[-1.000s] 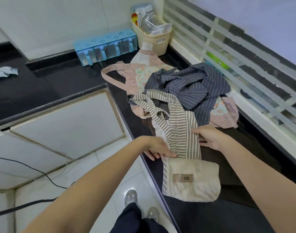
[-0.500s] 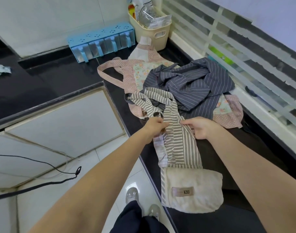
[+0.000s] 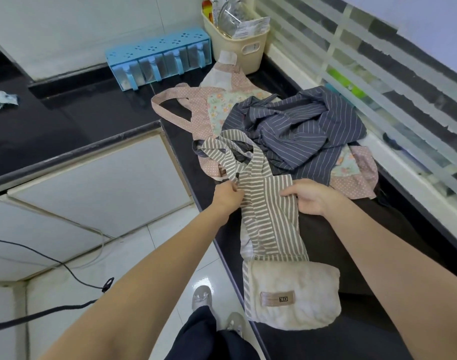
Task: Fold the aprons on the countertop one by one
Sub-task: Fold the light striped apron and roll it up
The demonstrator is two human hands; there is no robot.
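A brown-and-white striped apron (image 3: 270, 216) lies lengthwise on the black countertop (image 3: 352, 255), its cream fleece pocket end (image 3: 292, 294) nearest me and its neck strap (image 3: 222, 149) looped toward the pile. My left hand (image 3: 226, 196) pinches the apron's left edge where the strap begins. My right hand (image 3: 309, 197) grips the right edge at the same height. Behind them a crumpled navy pinstriped apron (image 3: 300, 128) lies on top of a pink dotted floral apron (image 3: 196, 105).
A blue spice-box rack (image 3: 157, 61) and a beige basket (image 3: 237, 40) of packets stand at the back corner. A slatted window ledge (image 3: 391, 157) runs along the right. The counter's left edge drops to a tiled floor with black cables (image 3: 53, 261). A crumpled cloth (image 3: 1, 100) lies far left.
Both hands slid up the striped apron away from the pocket end to its strap end. They went from pressing on it to gripping its two edges.
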